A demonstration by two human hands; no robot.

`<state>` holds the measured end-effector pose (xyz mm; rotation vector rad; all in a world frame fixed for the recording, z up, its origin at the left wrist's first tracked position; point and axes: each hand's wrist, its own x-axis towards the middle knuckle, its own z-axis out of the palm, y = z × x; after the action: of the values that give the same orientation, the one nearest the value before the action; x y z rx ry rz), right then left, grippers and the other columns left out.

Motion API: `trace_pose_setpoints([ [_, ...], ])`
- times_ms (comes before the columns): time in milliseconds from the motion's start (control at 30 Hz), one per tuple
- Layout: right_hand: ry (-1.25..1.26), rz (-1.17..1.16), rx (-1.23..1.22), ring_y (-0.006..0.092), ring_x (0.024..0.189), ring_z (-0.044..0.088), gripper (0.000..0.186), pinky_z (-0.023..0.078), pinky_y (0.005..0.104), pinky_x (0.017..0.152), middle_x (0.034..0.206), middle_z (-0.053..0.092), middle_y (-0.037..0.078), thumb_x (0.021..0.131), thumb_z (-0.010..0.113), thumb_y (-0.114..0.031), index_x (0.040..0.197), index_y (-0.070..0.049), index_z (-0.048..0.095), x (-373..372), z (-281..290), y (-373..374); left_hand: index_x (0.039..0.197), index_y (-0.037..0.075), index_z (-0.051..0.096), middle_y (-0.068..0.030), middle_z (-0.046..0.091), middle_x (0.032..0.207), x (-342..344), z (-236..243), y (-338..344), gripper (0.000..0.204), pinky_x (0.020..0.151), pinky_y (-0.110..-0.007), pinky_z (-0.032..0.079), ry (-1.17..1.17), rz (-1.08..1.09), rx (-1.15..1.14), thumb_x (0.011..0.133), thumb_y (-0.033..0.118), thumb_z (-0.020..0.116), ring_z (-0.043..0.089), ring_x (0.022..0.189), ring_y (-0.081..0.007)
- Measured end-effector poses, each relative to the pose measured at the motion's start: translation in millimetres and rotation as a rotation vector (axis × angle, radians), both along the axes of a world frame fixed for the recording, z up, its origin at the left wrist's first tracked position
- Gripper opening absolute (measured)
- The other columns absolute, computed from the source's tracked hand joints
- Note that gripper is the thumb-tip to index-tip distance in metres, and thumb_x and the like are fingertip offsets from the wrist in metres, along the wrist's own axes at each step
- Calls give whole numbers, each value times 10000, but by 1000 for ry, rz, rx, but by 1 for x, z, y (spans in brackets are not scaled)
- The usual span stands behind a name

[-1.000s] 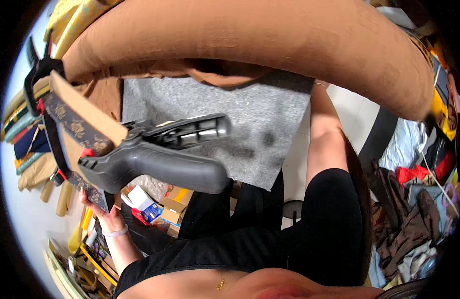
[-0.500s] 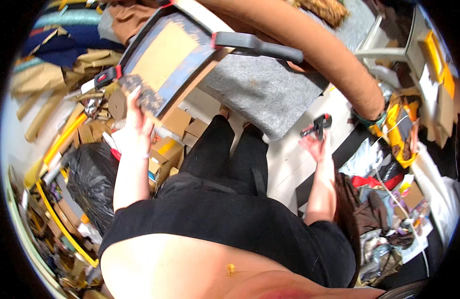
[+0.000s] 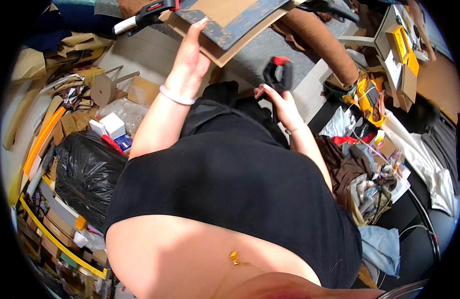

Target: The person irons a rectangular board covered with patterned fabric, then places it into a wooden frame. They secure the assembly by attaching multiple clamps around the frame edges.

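Note:
My left hand (image 3: 189,62) grips the near left corner of a wooden panel (image 3: 240,47), thumb on top. The panel's upper face is bluish-grey and patchy around a tan rectangle, and its far part runs out of view. One bar clamp (image 3: 149,14), black and red with a pale handle end, sticks out at its left side. Another dark clamp (image 3: 334,9) juts out beyond its right side. In my right hand (image 3: 285,105) is a loose black clamp (image 3: 279,74) with a red pad, held upright below the panel and apart from it.
A brown roll (image 3: 319,45) crosses the grey felt-like surface ahead. A black garbage bag (image 3: 90,179) and a white box (image 3: 112,124) lie at left. On the right are heaped fabrics (image 3: 352,164) and a yellow bag (image 3: 372,99). A white-framed stand (image 3: 362,41) is behind them.
The panel with its clamps has moved right and toward the top edge of the view. My right hand has brought the loose clamp leftward and up, nearer the panel.

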<state>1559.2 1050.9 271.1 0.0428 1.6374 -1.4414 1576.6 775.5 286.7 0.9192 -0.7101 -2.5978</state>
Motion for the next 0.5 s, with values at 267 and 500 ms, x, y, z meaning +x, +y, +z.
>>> trace_pose_setpoints([
  [267, 398, 166, 294, 146, 718, 583, 372, 483, 300, 722, 776, 643, 89, 828, 732, -378, 934, -32, 649, 10, 38, -97, 1221, 69, 544, -50, 594, 1218, 1, 2, -28, 393, 1046, -381, 406, 60, -115, 25, 884, 234, 660, 546, 1159, -215],
  [500, 438, 169, 356, 176, 653, 590, 402, 482, 315, 667, 719, 634, 95, 807, 733, -424, 877, -37, 649, 8, 43, -129, 1209, 42, 543, -75, 600, 1209, -5, -12, -42, 377, 1039, -393, 414, 93, -183, 126, 897, 225, 650, 555, 1149, -223],
])
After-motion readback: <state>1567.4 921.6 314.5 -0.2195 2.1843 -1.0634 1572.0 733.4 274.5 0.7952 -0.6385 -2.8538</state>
